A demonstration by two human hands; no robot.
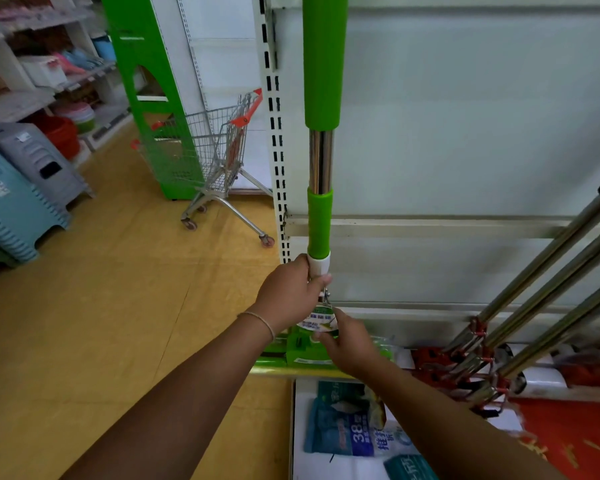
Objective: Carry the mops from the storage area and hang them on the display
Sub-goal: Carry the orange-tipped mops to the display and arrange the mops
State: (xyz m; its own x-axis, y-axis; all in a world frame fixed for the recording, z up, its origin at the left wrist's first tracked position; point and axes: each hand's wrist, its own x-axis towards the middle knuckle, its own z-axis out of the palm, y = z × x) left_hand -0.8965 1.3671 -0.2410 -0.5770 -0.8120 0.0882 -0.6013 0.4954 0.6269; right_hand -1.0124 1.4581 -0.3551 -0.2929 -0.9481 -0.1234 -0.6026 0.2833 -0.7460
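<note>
Upright, green mop (321,202) against display panel (465,116); my left hand (288,296) grips pole base, right hand (349,344) pinches its label (321,320).

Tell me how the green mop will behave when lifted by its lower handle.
The green mop looks long and upright, so held low by the left hand it will probably sway top-heavy. Its chrome section likely feels slippery. The right hand steadies the head end.

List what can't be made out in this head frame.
- Top of the green mop: cut off by the upper edge, so any hook is unseen.
- Mop head: partly hidden behind both hands, left and right.
- Leaning steel mop handles: upper ends run off the right edge.
- Tag print: too small to read.
</note>
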